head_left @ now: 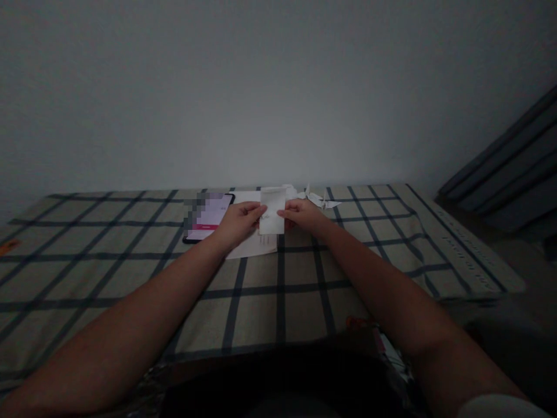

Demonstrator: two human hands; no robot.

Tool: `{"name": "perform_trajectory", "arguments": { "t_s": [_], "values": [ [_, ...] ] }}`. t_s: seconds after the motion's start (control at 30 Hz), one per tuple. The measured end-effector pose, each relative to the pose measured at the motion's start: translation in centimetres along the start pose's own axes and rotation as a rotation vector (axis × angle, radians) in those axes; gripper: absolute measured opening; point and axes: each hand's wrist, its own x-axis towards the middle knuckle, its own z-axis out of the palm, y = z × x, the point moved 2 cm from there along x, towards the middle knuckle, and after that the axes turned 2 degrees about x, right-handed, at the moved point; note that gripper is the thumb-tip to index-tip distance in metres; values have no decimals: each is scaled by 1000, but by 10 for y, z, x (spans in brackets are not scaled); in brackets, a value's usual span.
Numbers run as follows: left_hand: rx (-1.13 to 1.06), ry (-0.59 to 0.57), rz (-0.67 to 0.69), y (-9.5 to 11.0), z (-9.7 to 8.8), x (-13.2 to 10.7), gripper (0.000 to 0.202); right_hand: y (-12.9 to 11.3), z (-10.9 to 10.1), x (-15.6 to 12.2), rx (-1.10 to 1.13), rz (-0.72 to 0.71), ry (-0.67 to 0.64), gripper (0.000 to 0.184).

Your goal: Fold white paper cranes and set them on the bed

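Observation:
A small white rectangle of folded paper (272, 219) is held up between my two hands over the table. My left hand (241, 222) pinches its left edge, thumb on the near face. On the opposite edge my right hand (303, 215) grips it the same way, thumb in front. The fingers behind the paper are mostly hidden. Faint marks show on its left side. Below and behind it lies a larger white sheet (249, 251) with some print, partly covered by my left hand.
A tablet or large phone (206, 217) with a lit screen lies left of my left hand. Folded white paper shapes (319, 200) with pointed tips sit behind my right hand. A checked cloth (296, 290) covers the table, which meets a plain wall (278, 93). Grey curtain (509, 157) hangs at right.

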Motion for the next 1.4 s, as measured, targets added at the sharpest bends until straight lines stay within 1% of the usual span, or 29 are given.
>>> {"name": "perform_trajectory", "arguments": {
  "t_s": [0.07, 0.13, 0.2, 0.33, 0.4, 0.5, 0.6, 0.73, 0.9, 1.1, 1.2, 1.27, 1.33, 1.4],
  "values": [
    [-18, -17, -30, 0, 1, -1, 38, 2, -1, 0, 52, -12, 17, 19],
    [-40, -11, -54, 1, 3, -2, 35, 2, -3, 1, 106, -25, 63, 17],
    [-67, -22, -71, 2, 5, -3, 32, 2, -5, 2, 111, -32, 110, 19],
    [-102, -28, -50, 5, 8, -5, 32, -1, -5, 2, 66, -29, 94, 20],
    [-69, -19, -42, 7, 8, -7, 31, -2, -5, 2, 61, -23, 87, 19],
    [-9, -36, -33, 8, 7, -8, 30, 0, -3, 2, 73, -23, 83, 17],
    [31, -39, -29, 7, 7, -9, 29, 0, -3, 2, 64, -47, 81, 20],
    [-10, -21, -45, 4, 7, -7, 30, 0, -5, 1, 28, -64, 76, 21],
    [-4, -27, -61, 4, 7, -7, 32, 1, -5, 2, 15, -51, 25, 20],
    [-19, -2, -51, 3, 4, -5, 34, -1, -3, 1, -28, -90, 58, 23],
    [-46, -60, -60, 1, 5, -4, 40, -4, -4, 0, -56, -84, 72, 25],
    [-19, -95, -57, 1, 6, -5, 41, -5, -4, -1, -65, -84, 74, 27],
    [47, -88, -49, 2, 5, -7, 41, -6, -4, -2, -70, -83, 69, 28],
    [100, -84, -52, 3, 4, -8, 39, -8, -2, -3, -70, -95, 56, 24]
  ]
}}
